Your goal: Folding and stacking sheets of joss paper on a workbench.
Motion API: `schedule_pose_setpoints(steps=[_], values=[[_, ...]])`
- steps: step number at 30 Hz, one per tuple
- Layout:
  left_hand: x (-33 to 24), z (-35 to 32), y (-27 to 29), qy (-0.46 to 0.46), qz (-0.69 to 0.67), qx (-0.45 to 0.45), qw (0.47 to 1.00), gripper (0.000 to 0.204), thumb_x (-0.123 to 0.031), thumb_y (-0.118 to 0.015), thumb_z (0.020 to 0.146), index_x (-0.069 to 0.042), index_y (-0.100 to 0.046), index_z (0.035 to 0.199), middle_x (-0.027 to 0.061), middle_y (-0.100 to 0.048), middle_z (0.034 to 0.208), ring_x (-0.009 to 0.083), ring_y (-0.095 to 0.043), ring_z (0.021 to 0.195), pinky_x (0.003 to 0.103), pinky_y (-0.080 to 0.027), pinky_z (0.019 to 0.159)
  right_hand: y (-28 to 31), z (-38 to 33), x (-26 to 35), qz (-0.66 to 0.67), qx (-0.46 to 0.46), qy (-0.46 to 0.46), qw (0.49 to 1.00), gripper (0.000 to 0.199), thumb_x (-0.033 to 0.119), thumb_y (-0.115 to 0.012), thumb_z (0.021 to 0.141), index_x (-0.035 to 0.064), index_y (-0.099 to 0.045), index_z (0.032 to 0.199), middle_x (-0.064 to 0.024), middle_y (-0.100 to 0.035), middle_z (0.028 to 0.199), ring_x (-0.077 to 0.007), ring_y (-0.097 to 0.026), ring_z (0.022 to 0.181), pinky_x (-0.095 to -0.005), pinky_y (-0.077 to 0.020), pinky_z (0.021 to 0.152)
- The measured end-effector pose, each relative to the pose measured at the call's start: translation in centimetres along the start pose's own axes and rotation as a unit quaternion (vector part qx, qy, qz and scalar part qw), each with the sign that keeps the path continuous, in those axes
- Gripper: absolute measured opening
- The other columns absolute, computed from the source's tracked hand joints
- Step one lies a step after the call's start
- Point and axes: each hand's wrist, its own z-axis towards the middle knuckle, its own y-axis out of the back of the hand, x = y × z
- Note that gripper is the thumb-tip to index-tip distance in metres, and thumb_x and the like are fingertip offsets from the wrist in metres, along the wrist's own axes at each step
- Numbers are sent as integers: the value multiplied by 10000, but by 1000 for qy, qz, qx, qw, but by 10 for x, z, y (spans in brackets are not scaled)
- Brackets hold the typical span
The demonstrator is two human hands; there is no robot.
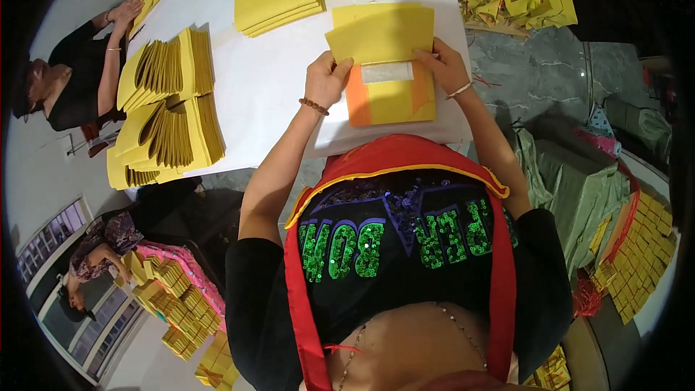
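A yellow paper sheet (380, 40) is raised between my two hands at the near edge of the white table. My left hand (328, 78) pinches its left side, thumb on top. On the right side, my right hand (444, 67) grips the same sheet, fingers partly hidden behind it. Just below lies more yellow paper (391, 103), with an orange strip (357, 98) on the left, another on the right, and a whitish-silver patch (386, 72) between them. How many layers lie there I cannot tell.
Folded yellow paper bundles (170, 101) stand at the left of the white table (268, 94); a fanned yellow stack (279, 3) lies farther back. A co-worker's hands (128, 11) press yellow paper at the far left. Green wrapped bales (568, 181) are on the floor at right.
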Motion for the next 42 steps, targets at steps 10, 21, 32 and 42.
schedule_pose_setpoints(steps=[10, 21, 32, 42], values=[[-1, 18, -4, 99, -167, -22, 981, 191, -129, -574, 838, 15, -563, 714, 2, -475, 523, 64, -383, 415, 243, -287, 374, -16, 2, 15, 39, -102, -37, 993, 305, 122, -634, 795, 26, -575, 1077, -31, -607, 827, -77, -549, 706, -211, -453, 649], [14, 36, -11, 116, -107, -47, 986, 190, -138, -566, 820, -26, -477, 696, 24, -492, 571, 95, -442, 476, 262, -358, 429, -20, 6, 9, -90, -136, -50, 985, 308, 198, -641, 771, 126, -626, 1070, -82, -638, 911, -167, -600, 717, -265, -470, 663], [25, 42, -15, 115, -212, -60, 969, 151, -131, -556, 828, -31, -476, 746, 18, -503, 611, 80, -441, 485, 255, -360, 416, -26, 12, 14, -115, -177, -53, 976, 267, 197, -634, 768, 129, -639, 1026, -77, -642, 919, -203, -602, 719, -294, -474, 660], [-31, 14, -16, -218, 229, -112, 942, 317, -196, -572, 813, -66, -516, 1097, 127, -516, 1072, 288, -472, 1014, 435, -368, 827, -24, 13, 14, -169, -166, -89, 967, 279, 246, -625, 763, 147, -640, 1024, -77, -642, 939, -240, -612, 776, -331, -475, 704]])
